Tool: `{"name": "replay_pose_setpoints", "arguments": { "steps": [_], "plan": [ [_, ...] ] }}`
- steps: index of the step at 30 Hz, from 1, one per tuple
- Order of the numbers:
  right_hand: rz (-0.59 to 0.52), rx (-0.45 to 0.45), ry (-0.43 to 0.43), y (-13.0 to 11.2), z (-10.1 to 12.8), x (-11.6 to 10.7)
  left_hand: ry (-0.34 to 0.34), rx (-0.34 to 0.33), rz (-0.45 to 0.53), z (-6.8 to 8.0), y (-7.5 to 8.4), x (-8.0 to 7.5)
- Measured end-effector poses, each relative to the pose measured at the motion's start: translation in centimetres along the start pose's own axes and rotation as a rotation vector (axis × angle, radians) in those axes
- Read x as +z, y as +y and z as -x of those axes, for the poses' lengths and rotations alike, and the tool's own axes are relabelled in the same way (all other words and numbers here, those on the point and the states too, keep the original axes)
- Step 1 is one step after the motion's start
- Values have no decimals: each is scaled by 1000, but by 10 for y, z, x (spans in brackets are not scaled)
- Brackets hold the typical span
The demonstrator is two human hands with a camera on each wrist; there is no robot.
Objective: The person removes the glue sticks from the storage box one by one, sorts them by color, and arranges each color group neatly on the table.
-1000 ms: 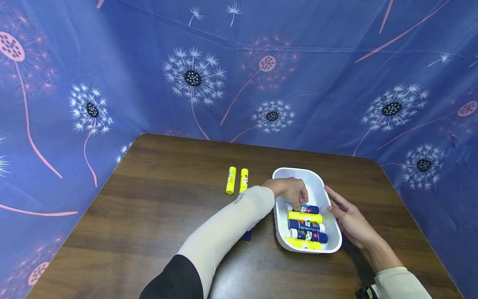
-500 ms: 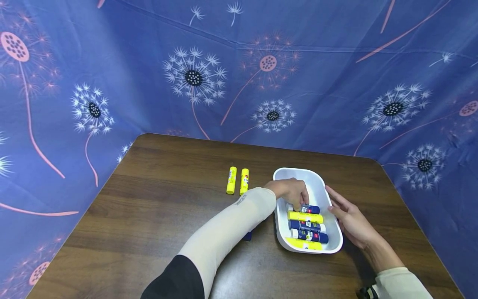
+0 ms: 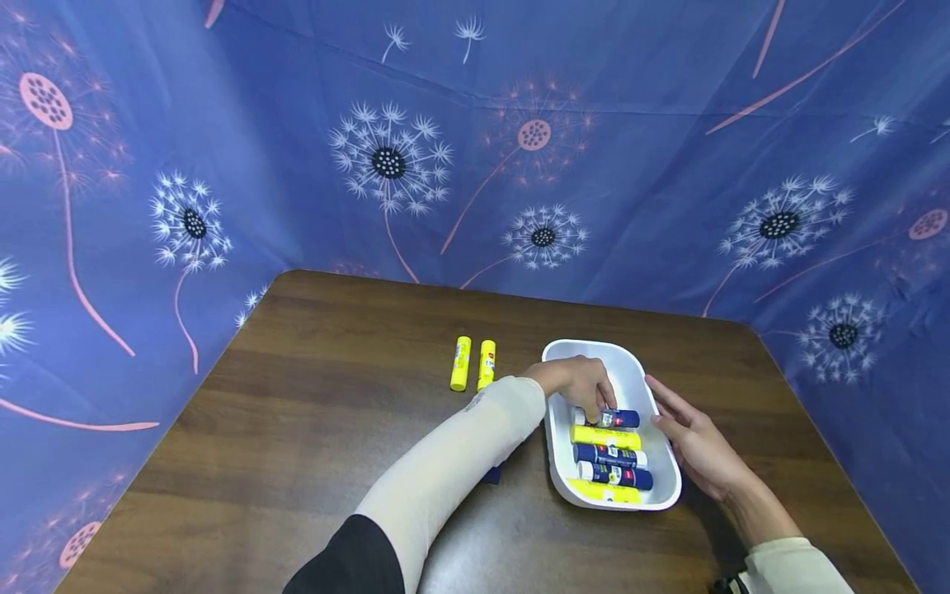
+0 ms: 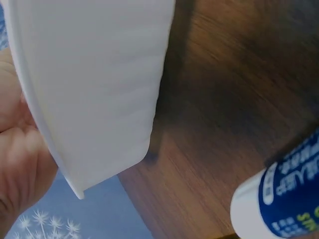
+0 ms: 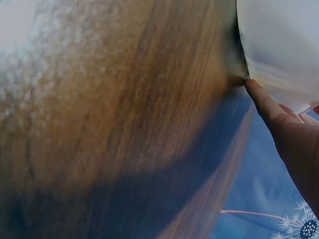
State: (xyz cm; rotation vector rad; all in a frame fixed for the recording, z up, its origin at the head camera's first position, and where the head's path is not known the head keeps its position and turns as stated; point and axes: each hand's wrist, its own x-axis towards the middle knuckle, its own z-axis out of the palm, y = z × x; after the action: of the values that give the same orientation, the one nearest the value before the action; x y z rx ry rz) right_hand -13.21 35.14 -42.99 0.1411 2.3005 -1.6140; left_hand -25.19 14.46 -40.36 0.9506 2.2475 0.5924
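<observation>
A white plastic tray [image 3: 558, 462] holds a row of blue and yellow glue sticks. My left hand [image 3: 577, 384] reaches in over its left rim, fingers bent down, and pinches the topmost blue glue stick [image 3: 626, 419]; the fingers cover its white-capped end. Below that lie a yellow glue stick [image 3: 604, 437], two blue ones and another yellow one [image 3: 604, 492]. My right hand [image 3: 701, 445] holds the tray's right side, thumb at the rim and fingers along the outer wall. The right wrist view shows a fingertip [image 5: 250, 85] against the tray's lower edge.
Two yellow glue sticks [image 3: 460, 364] stand out on the brown wooden table [image 3: 334, 346] left of the tray. Another blue one [image 4: 294, 199], white-ended, shows in the left wrist view; in the head view my sleeve [image 3: 460, 445] mostly hides a dark blue thing. A dandelion-print cloth [image 3: 631, 165] hangs behind.
The pinched blue glue stick has shifted slightly right inside the tray. Both hands otherwise stay nearly in place, and the head view has tilted a little.
</observation>
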Motion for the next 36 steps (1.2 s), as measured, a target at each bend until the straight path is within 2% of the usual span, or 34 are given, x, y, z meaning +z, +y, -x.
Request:
{"name": "replay_pose_setpoints", "arguments": {
  "steps": [3,7,13,16,25,36],
  "plan": [
    [-13,-6,-2,0,1,1,24,24,82,4,-2,-3],
    [-27,-35,-2,1,0,1,89,48,275,11,-5,-10],
    [4,-18,0,3,0,-1,170,-3,629,27,-12,-19],
    [9,-1,-3,5,0,-2,195,-15,740,38,-19,-22],
    [23,-32,-10,5,0,-2,326,-42,881,88,-43,-22],
    [22,-44,-34,10,-2,-4,448,-48,970,143,-70,7]
  ]
}}
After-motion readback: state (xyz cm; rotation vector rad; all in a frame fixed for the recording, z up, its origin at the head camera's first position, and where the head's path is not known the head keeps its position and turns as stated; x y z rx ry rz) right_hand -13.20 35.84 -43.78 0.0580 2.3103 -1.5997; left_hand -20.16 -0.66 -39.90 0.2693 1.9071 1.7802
